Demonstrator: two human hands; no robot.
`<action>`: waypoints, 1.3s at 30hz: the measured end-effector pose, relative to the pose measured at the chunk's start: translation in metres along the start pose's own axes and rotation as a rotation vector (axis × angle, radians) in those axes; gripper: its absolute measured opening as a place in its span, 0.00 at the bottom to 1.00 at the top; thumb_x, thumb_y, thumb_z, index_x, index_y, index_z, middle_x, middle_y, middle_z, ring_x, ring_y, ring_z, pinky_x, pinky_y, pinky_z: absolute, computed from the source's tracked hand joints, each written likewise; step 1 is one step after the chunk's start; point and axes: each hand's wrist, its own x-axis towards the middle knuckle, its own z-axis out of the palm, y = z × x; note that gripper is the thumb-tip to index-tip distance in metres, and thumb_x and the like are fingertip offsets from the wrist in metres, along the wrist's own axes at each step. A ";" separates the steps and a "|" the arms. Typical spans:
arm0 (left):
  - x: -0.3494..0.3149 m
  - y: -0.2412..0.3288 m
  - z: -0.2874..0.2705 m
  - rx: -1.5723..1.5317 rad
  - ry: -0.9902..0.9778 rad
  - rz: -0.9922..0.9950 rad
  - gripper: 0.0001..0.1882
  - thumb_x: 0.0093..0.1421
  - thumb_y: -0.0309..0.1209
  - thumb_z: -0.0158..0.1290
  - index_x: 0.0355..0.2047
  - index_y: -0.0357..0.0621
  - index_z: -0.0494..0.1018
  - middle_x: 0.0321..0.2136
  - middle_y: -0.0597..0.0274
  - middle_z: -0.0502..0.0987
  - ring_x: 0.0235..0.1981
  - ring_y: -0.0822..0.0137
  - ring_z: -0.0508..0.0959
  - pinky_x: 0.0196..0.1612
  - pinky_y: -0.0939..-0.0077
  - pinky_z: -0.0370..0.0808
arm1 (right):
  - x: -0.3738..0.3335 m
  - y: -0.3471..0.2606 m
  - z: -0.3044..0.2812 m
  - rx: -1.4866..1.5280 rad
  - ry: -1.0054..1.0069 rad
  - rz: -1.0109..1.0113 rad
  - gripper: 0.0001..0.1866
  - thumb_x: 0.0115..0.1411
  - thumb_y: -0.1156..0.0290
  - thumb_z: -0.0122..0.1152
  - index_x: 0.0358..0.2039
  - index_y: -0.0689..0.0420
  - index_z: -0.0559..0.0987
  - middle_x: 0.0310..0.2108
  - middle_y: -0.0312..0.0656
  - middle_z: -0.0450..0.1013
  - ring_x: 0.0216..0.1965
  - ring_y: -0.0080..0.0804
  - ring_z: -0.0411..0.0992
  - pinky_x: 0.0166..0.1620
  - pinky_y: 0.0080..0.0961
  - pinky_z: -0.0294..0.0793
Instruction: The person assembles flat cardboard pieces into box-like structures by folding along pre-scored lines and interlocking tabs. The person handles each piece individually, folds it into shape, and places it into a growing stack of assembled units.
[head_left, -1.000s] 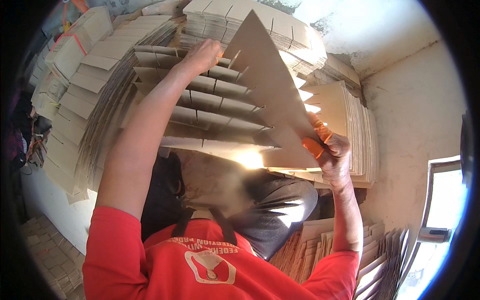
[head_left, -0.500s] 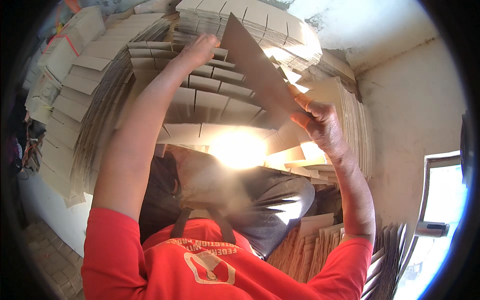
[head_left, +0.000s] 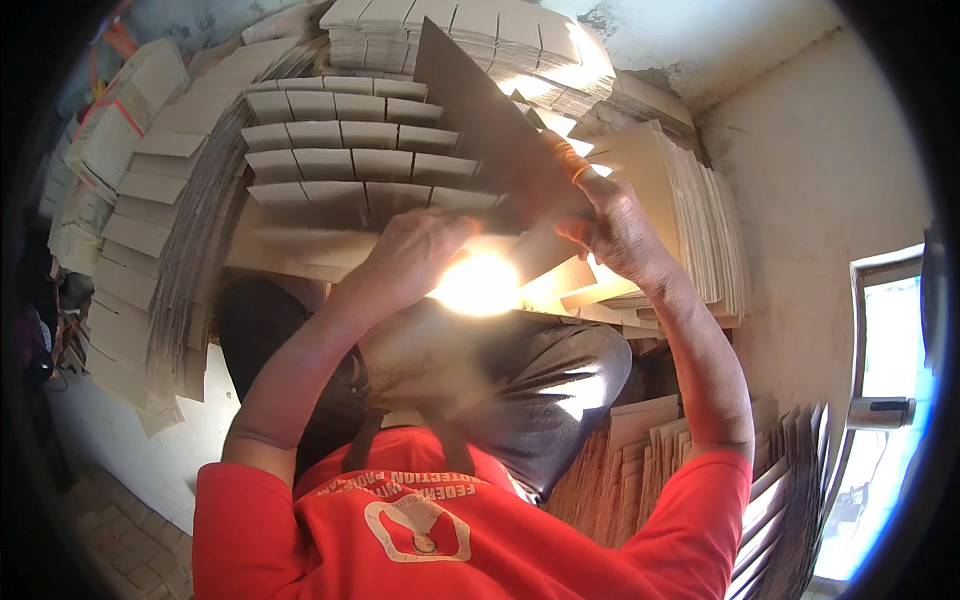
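Note:
In my right hand (head_left: 615,225) is a flat brown cardboard sheet (head_left: 485,110), slanting up and to the left, gripped near its lower end. Orange bands wrap some of those fingers. My left hand (head_left: 415,255) is slightly blurred, its fingers bent together beside the sheet's lower end. Glare and blur hide what its fingertips hold, if anything. Just beyond my left hand stand several rows of slotted cardboard strips (head_left: 320,165), upright one behind another. A bright glare (head_left: 480,283) covers the spot between both hands.
Stacked cardboard partitions (head_left: 470,25) lie at the far side, with more cardboard (head_left: 150,235) along the left. Upright sheets (head_left: 690,220) lean at the right, near the wall (head_left: 810,190). Further pieces (head_left: 640,470) stand beside my right elbow. My bent legs (head_left: 540,380) are in front.
My left hand has come from the far end of the strip rows back toward me, near my right hand. The right hand still grips the sheet, slightly shifted left in view.

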 end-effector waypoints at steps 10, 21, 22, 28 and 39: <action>0.007 0.007 0.015 -0.026 0.010 -0.062 0.06 0.53 0.23 0.59 0.33 0.37 0.78 0.26 0.48 0.78 0.30 0.48 0.79 0.32 0.57 0.75 | 0.007 -0.014 0.017 -0.132 -0.035 0.104 0.26 0.60 0.77 0.53 0.61 0.62 0.65 0.31 0.50 0.78 0.29 0.39 0.78 0.33 0.31 0.78; 0.005 0.005 0.015 -0.008 -0.043 -0.073 0.07 0.52 0.23 0.59 0.34 0.40 0.79 0.24 0.49 0.77 0.29 0.48 0.78 0.32 0.57 0.74 | -0.019 0.016 0.043 0.062 -0.063 0.043 0.44 0.56 0.83 0.54 0.72 0.49 0.49 0.22 0.41 0.70 0.20 0.24 0.69 0.21 0.22 0.72; 0.005 0.006 0.014 0.003 -0.046 -0.068 0.08 0.52 0.23 0.59 0.34 0.40 0.78 0.24 0.49 0.77 0.28 0.48 0.78 0.31 0.57 0.74 | -0.016 0.019 0.047 0.023 -0.091 0.026 0.44 0.56 0.83 0.54 0.72 0.50 0.49 0.23 0.43 0.71 0.21 0.27 0.70 0.22 0.24 0.73; 0.010 0.015 0.007 -0.010 -0.052 -0.112 0.08 0.53 0.25 0.60 0.35 0.39 0.78 0.25 0.49 0.77 0.29 0.49 0.78 0.33 0.56 0.74 | 0.014 0.011 0.045 -0.344 -0.385 0.107 0.37 0.60 0.77 0.49 0.69 0.62 0.50 0.38 0.53 0.75 0.38 0.43 0.75 0.42 0.35 0.74; 0.011 0.001 0.005 -0.083 0.046 -0.178 0.10 0.54 0.29 0.60 0.37 0.42 0.80 0.30 0.49 0.79 0.33 0.50 0.80 0.38 0.58 0.75 | -0.119 0.059 0.113 0.095 0.315 0.304 0.08 0.59 0.80 0.59 0.38 0.61 0.82 0.28 0.36 0.78 0.23 0.20 0.71 0.27 0.22 0.72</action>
